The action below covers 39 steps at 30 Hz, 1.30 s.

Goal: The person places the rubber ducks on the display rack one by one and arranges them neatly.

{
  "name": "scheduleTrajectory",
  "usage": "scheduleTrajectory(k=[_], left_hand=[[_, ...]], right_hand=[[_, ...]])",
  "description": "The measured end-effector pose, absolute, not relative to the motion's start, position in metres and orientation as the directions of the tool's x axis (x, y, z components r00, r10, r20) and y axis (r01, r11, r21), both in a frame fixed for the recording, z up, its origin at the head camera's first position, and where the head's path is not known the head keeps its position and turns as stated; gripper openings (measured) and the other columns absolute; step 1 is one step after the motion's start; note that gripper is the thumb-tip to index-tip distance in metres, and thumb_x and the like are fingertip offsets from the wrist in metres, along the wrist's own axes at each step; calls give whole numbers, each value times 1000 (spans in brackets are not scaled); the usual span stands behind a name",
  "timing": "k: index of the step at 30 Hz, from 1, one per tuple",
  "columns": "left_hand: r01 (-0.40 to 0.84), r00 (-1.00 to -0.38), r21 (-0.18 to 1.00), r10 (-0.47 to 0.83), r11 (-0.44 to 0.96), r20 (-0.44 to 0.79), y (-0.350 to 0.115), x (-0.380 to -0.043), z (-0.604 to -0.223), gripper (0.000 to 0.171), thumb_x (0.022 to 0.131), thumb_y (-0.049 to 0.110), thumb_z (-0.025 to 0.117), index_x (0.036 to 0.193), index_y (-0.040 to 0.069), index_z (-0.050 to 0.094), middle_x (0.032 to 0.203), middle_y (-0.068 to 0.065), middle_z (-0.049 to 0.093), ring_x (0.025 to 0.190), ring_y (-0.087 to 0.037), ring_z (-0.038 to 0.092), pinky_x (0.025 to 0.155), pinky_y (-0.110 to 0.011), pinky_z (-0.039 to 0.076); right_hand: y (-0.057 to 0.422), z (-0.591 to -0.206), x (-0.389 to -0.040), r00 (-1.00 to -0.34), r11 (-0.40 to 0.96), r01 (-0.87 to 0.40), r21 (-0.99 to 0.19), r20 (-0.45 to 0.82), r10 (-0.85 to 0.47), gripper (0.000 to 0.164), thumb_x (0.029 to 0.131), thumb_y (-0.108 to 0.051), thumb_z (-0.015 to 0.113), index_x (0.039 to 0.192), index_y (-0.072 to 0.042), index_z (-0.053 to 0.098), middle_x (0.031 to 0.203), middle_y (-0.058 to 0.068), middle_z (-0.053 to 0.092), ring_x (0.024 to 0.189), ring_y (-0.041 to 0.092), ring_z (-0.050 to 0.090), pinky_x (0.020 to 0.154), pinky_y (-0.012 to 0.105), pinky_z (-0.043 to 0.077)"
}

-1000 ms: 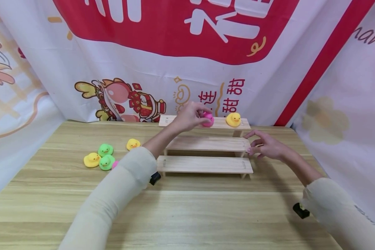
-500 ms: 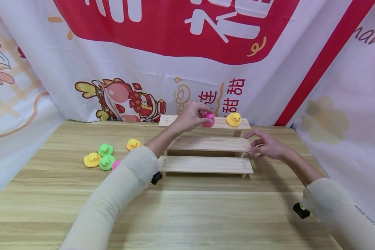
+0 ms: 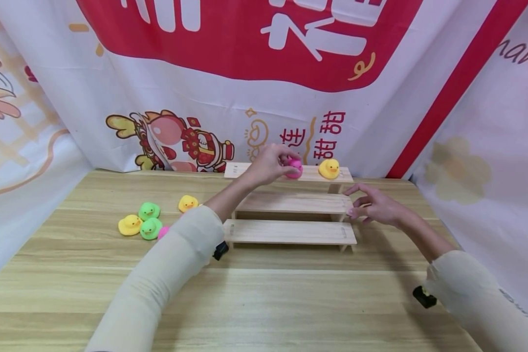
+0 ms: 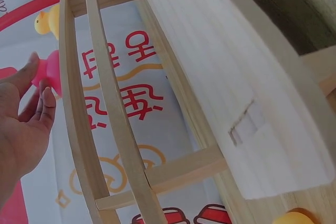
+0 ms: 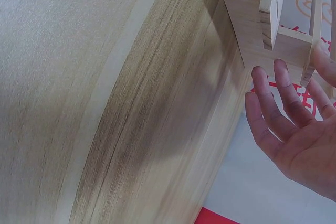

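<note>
My left hand point(image 3: 270, 165) pinches a pink rubber duck point(image 3: 294, 168) between thumb and fingers at the top step of a three-tier wooden stand point(image 3: 290, 231). In the left wrist view, the pink duck point(image 4: 51, 72) meets the edge of that top step. To its right on the same step sits a yellow rubber duck point(image 3: 329, 168). My right hand point(image 3: 374, 205) is at the stand's right end, its fingers loosely bent and apart. Its thumb is at the edge of a step in the right wrist view; whether it presses there I cannot tell.
On the table point(image 3: 290, 303), left of the stand, lie green ducks point(image 3: 149, 228), a yellow duck point(image 3: 129, 225) and a partly hidden pink duck point(image 3: 163, 231). Another yellow duck point(image 3: 187, 203) sits nearer the stand. A printed cloth point(image 3: 246, 88) hangs close behind.
My left hand and the pink duck have shifted very slightly to the right along the top step. The right hand keeps its place.
</note>
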State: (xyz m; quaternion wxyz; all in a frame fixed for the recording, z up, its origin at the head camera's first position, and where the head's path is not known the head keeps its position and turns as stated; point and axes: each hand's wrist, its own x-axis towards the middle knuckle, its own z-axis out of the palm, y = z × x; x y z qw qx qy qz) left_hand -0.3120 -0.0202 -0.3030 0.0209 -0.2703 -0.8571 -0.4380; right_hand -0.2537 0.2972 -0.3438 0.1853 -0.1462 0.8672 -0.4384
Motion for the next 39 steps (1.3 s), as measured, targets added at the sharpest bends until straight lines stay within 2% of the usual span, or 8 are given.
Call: scheduleTrajectory(k=[8, 13, 20, 29, 39], left_hand=[[500, -843, 732, 453, 462, 289, -27, -311, -300, 43, 87, 13, 84, 127, 5, 72, 106, -10, 71, 92, -21, 66, 76, -30, 58], [507, -839, 732, 456, 454, 298, -35, -309, -298, 41, 88, 13, 83, 127, 5, 72, 109, -10, 71, 91, -21, 65, 75, -29, 57], [546, -812, 725, 477, 420, 335, -56, -304, -297, 35, 91, 14, 81, 122, 0, 73, 111, -15, 70, 88, -22, 65, 69, -30, 55], [568, -817, 657, 433, 495, 380, -94, -294, -295, 26, 91, 14, 81, 113, 0, 76, 107, -15, 73, 87, -23, 67, 74, -33, 58], [578, -816, 620, 405, 531, 413, -133, -284, -303, 20, 90, 12, 82, 106, 0, 77, 100, -13, 74, 81, -22, 67, 68, -27, 54]], right_hand=[[296, -343, -255, -888, 571, -89, -816, -194, -416, 53, 98, -6, 68, 143, 2, 40, 100, 20, 70, 96, 30, 71, 78, 53, 60], [296, -344, -255, -888, 567, -87, -819, -194, -416, 55, 97, -5, 69, 142, 3, 39, 100, 20, 70, 96, 30, 71, 77, 53, 61], [295, -343, -253, -891, 575, -99, -812, -186, -415, 55, 96, -5, 71, 141, 3, 41, 101, 21, 69, 95, 27, 68, 77, 54, 62], [295, -342, -253, -889, 575, -103, -811, -184, -419, 54, 97, -5, 70, 141, 3, 40, 99, 19, 68, 96, 28, 67, 77, 54, 62], [296, -343, -255, -890, 595, -78, -800, -213, -403, 55, 98, -7, 69, 142, 3, 38, 105, 23, 69, 99, 32, 70, 79, 55, 61]])
